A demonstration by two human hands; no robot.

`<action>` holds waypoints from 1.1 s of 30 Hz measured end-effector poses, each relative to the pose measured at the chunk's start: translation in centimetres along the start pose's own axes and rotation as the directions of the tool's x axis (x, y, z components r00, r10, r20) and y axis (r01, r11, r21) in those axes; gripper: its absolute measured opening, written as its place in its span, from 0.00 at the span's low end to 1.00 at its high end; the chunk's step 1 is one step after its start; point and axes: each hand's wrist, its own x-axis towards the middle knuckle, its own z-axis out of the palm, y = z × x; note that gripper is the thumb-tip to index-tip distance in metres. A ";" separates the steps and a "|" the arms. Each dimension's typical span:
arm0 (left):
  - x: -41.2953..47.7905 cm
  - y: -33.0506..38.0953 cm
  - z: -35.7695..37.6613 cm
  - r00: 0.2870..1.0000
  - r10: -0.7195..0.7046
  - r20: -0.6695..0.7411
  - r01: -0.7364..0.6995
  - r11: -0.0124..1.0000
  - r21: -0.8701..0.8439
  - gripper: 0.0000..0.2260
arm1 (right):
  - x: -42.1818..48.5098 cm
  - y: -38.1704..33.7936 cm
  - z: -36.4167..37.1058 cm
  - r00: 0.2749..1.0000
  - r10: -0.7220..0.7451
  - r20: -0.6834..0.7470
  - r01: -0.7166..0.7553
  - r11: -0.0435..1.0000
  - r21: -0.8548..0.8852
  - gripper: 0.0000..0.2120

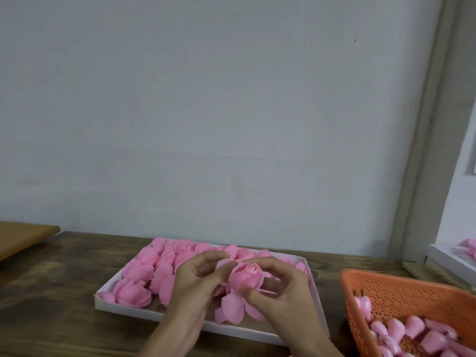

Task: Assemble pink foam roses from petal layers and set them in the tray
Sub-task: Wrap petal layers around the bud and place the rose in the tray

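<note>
Low in the middle of the frame, the left hand (198, 279) and right hand (282, 292) both pinch a pink rose (246, 276) just above the white tray (180, 318) (orange basket (412, 292) lower right).

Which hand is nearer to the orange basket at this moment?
Right. The right hand holds the rose on its basket side, over the tray, with a gap between it and the orange basket. The left hand holds the rose's other side, farther away.
</note>
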 end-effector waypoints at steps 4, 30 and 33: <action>-0.5 0.0 0.3 0.994 0.105 -0.021 -0.104 0.994 0.040 0.17 | 0.0 -0.3 -0.1 1.000 -0.002 -0.012 0.002 1.000 -0.019 0.14; -0.4 1.2 -0.6 0.948 -0.082 0.308 0.065 0.996 0.065 0.25 | 0.4 -1.4 -0.7 0.986 0.053 -0.155 -0.009 0.963 0.270 0.13; -0.5 0.4 -0.8 0.946 -0.131 0.296 0.086 0.983 0.160 0.27 | 0.6 -1.4 -0.6 0.974 0.070 -0.217 -0.003 0.955 0.296 0.12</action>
